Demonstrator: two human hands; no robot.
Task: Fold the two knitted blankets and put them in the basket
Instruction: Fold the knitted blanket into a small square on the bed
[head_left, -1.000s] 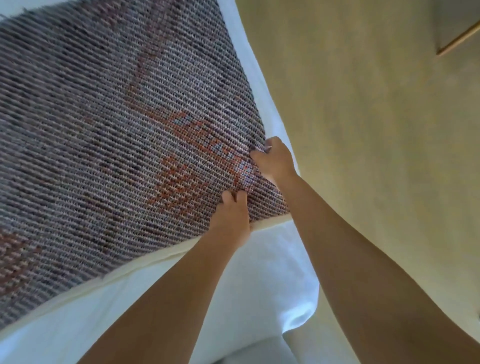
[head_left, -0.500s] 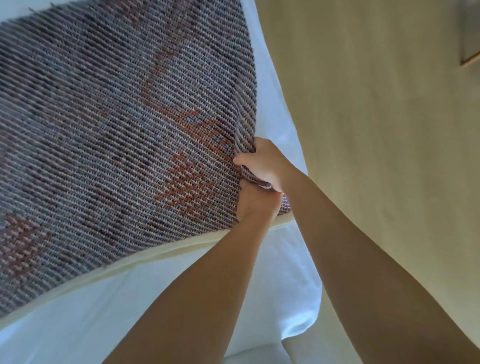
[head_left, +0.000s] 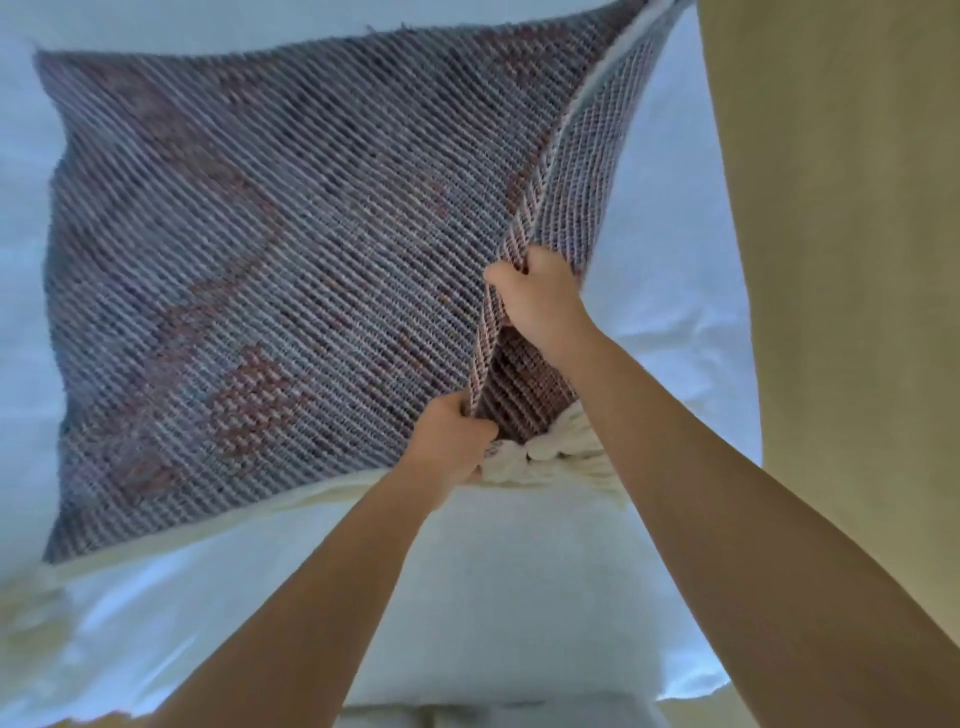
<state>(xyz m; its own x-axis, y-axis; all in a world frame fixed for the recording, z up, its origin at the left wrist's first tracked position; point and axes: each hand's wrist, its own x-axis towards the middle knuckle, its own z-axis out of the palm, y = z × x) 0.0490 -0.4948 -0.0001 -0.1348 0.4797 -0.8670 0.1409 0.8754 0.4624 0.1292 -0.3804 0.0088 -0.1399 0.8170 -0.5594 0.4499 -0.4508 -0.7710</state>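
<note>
White bedsheet (head_left: 519, 597), rumpled, with beige floor (head_left: 841, 260) along its right edge

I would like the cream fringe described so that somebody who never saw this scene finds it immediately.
A white bed fills the view, with a grey-purple knitted blanket spread on it. Follow the blanket's near edge rightwards to where the left hand grips it. There the cream fringe bunches: thick pale strands, unlike the dark ribbed knit above and the smooth bed below.

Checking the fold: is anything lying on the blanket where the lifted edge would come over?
Nothing visible. The left hand and right hand grip the knitted blanket directly at its edge; its spread surface is bare. The basket is not in view.
</note>
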